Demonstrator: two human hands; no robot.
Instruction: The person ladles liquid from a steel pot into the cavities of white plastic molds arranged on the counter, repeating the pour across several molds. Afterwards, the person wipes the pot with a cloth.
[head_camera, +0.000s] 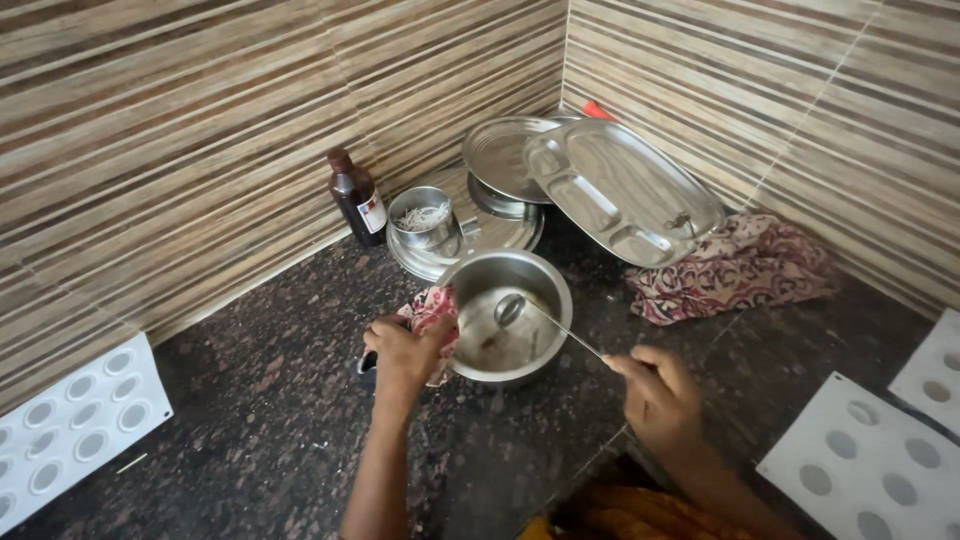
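Two hands are working over a steel pot (507, 315) that is sitting on the dark speckled stone counter (270, 420), near the corner of the striped tile walls. We are gripping the pot's near-left rim with our left hand (400, 358), fingers closed around a folded red-and-white patterned cloth (432, 312) that is padding the hold. Our right hand (655, 392) is pinching the thin handle of a metal spoon (530, 318), whose bowl is dipping into the pot.

We are seeing a round, shallow, shiny pot with a rolled rim; its inside is looking dull and streaked, with a thin brownish smear lying on the bottom under the spoon.

Just behind the pot, a small steel cup (422, 218) holding pale shreds is standing on a round steel plate (480, 235). A brown bottle (357, 197) with a dark cap and a label is standing to the cup's left, close to the wall. A round lid (498, 155) and an oval compartment tray (625, 190) are leaning in the corner, the tray overlapping the lid. A larger crumpled cloth of the same pattern (735, 268) is lying under the tray's right end. White moulds with round hollows are lying at the far left (70, 430) and the far right (865, 470) of the counter.
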